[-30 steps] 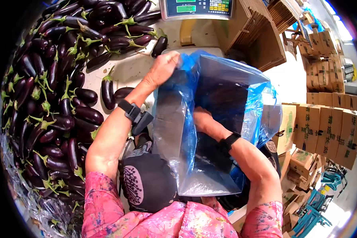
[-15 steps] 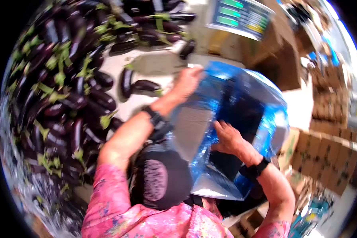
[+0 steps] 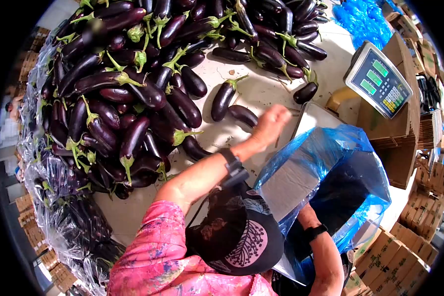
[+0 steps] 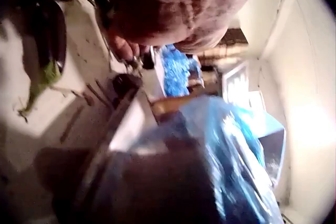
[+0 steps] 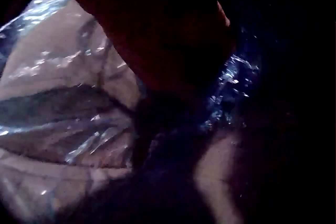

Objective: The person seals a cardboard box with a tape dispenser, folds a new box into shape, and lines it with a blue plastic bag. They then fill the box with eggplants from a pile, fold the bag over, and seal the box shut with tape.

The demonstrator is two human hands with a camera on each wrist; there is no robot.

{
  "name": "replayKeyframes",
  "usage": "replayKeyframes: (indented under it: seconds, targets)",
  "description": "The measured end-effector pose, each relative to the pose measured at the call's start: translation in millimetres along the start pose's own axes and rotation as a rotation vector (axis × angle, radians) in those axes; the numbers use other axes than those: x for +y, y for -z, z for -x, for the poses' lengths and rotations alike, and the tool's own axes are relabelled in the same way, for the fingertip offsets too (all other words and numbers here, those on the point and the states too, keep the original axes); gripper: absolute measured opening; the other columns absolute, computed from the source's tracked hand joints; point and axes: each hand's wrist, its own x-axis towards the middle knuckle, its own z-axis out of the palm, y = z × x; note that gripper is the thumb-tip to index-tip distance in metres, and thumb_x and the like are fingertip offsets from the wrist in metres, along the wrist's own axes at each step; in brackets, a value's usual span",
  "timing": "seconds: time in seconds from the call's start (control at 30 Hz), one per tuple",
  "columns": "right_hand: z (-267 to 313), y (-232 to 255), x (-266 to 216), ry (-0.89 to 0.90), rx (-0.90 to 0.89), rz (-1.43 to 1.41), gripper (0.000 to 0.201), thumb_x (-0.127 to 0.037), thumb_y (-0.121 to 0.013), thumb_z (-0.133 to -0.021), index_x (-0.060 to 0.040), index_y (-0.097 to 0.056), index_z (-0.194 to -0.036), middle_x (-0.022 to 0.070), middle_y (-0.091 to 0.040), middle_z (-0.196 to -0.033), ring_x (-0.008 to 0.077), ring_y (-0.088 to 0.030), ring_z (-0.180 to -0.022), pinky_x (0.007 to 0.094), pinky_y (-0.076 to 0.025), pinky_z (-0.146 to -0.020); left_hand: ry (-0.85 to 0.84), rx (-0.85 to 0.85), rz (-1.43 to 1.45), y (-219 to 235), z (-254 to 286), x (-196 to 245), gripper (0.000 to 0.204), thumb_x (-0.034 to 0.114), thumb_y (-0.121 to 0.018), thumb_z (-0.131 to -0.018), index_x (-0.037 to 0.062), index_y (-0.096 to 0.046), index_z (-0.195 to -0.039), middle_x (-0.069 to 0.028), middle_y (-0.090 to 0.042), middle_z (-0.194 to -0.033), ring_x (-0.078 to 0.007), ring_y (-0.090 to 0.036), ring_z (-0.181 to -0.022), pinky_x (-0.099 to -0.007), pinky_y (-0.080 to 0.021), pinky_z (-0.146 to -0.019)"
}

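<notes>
My left hand (image 3: pixel 274 123) is off the bag, over the white table beside two loose eggplants (image 3: pixel 223 101), with nothing visible in it. In the left wrist view its fingers (image 4: pixel 123 48) hang loosely curled. A blue plastic bag (image 3: pixel 301 158) lines an open cardboard box (image 3: pixel 288 195) in front of me, its edge folded over the rim. Down inside it reaches my right hand (image 3: pixel 307 215), the fingers hidden by the near side. The right wrist view is dark, showing that hand against crinkled plastic (image 5: pixel 68 66); I cannot tell how its fingers lie.
A large heap of eggplants (image 3: pixel 153 93) covers the table's left and back. Right of it stand a digital scale (image 3: pixel 380 79) and a cardboard piece (image 3: pixel 399 153). Crumpled blue plastic (image 3: pixel 362 22) lies at the back; stacked boxes (image 3: pixel 387 256) stand at right.
My left hand has let go of the bag's edge and moved left over the table. The right hand rose inside the box, then went deeper. The head view has swung left.
</notes>
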Motion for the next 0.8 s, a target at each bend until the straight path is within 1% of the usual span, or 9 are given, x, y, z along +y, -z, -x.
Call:
replayKeyframes:
  seconds: [0.1,0.2,0.27,0.37,0.47,0.53,0.6,0.67,0.8]
  targets:
    - [-1.6,-1.8,-7.4,0.04,-0.007,0.097,0.04,-0.027,-0.061,-0.092,-0.0071,-0.062,-0.127,0.0163,-0.063,-0.127,0.0317,-0.056,-0.122,0.0398,-0.044,-0.104,-0.012,0.41,-0.583,73.5,-36.9,-44.5,0.052,0.026,-0.074,-0.082,0.0043,-0.055,-0.125,-0.0212,-0.057,-0.124,-0.0384,-0.052,-0.117,-0.0468,-0.042,-0.1]
    - [-1.5,-4.0,-16.4,0.089,-0.014,0.206,0.038,-0.027,-0.061,-0.092,-0.0068,-0.064,-0.124,0.0165,-0.065,-0.124,0.0323,-0.058,-0.119,0.0406,-0.045,-0.103,0.261,0.374,-0.981,128.9,-51.2,-83.8,0.076,0.038,-0.077,-0.078,0.0118,-0.045,-0.142,-0.0225,-0.056,-0.129,-0.0412,-0.051,-0.122,-0.0499,-0.044,-0.103]
    - [-0.8,-4.5,-25.2,0.142,-0.017,0.298,0.037,-0.028,-0.061,-0.092,-0.0066,-0.065,-0.122,0.0165,-0.066,-0.121,0.0327,-0.06,-0.118,0.0412,-0.046,-0.102,0.553,0.166,-0.686,146.8,-60.2,-101.3,0.083,0.042,-0.078,-0.078,0.0063,-0.043,-0.144,-0.0237,-0.055,-0.134,-0.0385,-0.053,-0.125,-0.0481,-0.042,-0.106]
    - [4.3,-3.1,-48.7,0.271,-0.028,0.524,0.036,-0.028,-0.06,-0.092,-0.0063,-0.067,-0.119,0.0166,-0.068,-0.118,0.0333,-0.062,-0.115,0.042,-0.047,-0.101,0.421,0.296,-0.539,153.7,-67.9,-167.1,0.087,0.045,-0.078,-0.078,-0.0031,-0.044,-0.142,-0.0213,-0.058,-0.134,-0.0345,-0.06,-0.119,-0.0445,-0.047,-0.102]
    - [10.8,3.4,-84.1,0.335,-0.058,0.922,0.034,-0.028,-0.06,-0.091,-0.006,-0.068,-0.116,0.0167,-0.07,-0.114,0.0339,-0.064,-0.112,0.0429,-0.048,-0.1,0.625,0.288,0.728,153.0,-58.8,-120.8,0.058,0.042,-0.072,-0.087,-0.0008,-0.059,-0.124,-0.0141,-0.068,-0.109,-0.0238,-0.069,-0.093,-0.038,-0.058,-0.078]
    - [19.1,18.9,-123.7,-0.007,-0.168,1.253,0.03,-0.029,-0.061,-0.091,-0.0054,-0.072,-0.105,0.0138,-0.074,-0.1,0.0335,-0.071,-0.094,0.0416,-0.056,-0.088,0.535,0.055,0.863,158.1,-37.2,-75.1,0.044,0.04,-0.065,-0.094,0.0038,-0.061,-0.12,-0.0113,-0.068,-0.105,-0.0194,-0.068,-0.089,-0.037,-0.058,-0.078]
    - [45.2,40.4,-171.6,0.091,-0.174,1.424,0.03,-0.031,-0.064,-0.091,-0.0022,-0.072,-0.087,0.0098,-0.072,-0.075,0.028,-0.072,-0.072,0.0349,-0.059,-0.072,0.451,-0.153,0.836,147.8,-11.4,-19.1,0.05,0.041,-0.063,-0.094,0.0039,-0.058,-0.126,-0.0103,-0.067,-0.108,-0.0178,-0.067,-0.092,-0.0353,-0.057,-0.08]
    - [76.5,40.6,-234.7,0.069,0.072,0.544,0.041,-0.036,-0.07,-0.089,-0.0015,-0.068,-0.111,0.0137,-0.072,-0.095,0.0238,-0.07,-0.089,0.0334,-0.055,-0.082,0.221,-0.174,0.589,118.9,19.1,61.7,0.064,0.038,-0.067,-0.089,0.0029,-0.046,-0.139,-0.0101,-0.063,-0.117,-0.0198,-0.066,-0.093,-0.0352,-0.056,-0.08]
    - [82.7,-1.9,-263.8,0.516,0.241,-0.109,0.081,-0.036,-0.075,-0.088,-0.0065,-0.035,-0.151,0.0147,-0.05,-0.137,0.0218,-0.055,-0.118,0.0342,-0.047,-0.098,-0.54,-0.369,0.058,58.0,67.8,124.5,0.089,0.029,-0.073,-0.084,0.002,-0.025,-0.154,-0.0165,-0.055,-0.128,-0.0284,-0.059,-0.107,-0.0377,-0.048,-0.097]
